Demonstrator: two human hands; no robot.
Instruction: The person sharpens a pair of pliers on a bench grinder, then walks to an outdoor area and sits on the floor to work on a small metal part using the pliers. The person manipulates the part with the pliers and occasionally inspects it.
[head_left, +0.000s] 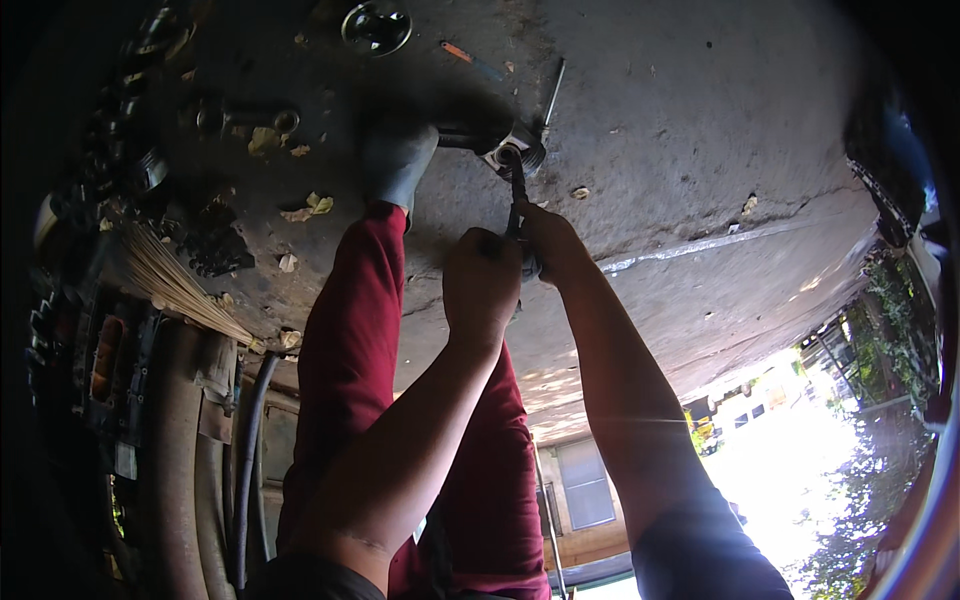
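Note:
Both my hands are on a dark, slender hand tool [518, 190] that points away from me; its exact kind is hard to make out. My left hand [482, 280] is a closed fist round its near end. Beside and slightly beyond it, my right hand [548, 238] grips the shaft with bent fingers. The tool's tip meets the round opening of a metal part that looks like a piston [527, 152], lying on its side on the floor. From this part a dark bar [460, 138] runs left to my grey boot [400, 165], where its end is hidden.
A thin metal rod [554, 92] lies beyond the piston, and a red-and-dark strip-like tool [470, 58] farther off. A shiny round part [376, 30] lies at the far edge. At left are a connecting rod [286, 122], dry leaves, broom bristles [180, 278] and thick pipes [172, 450].

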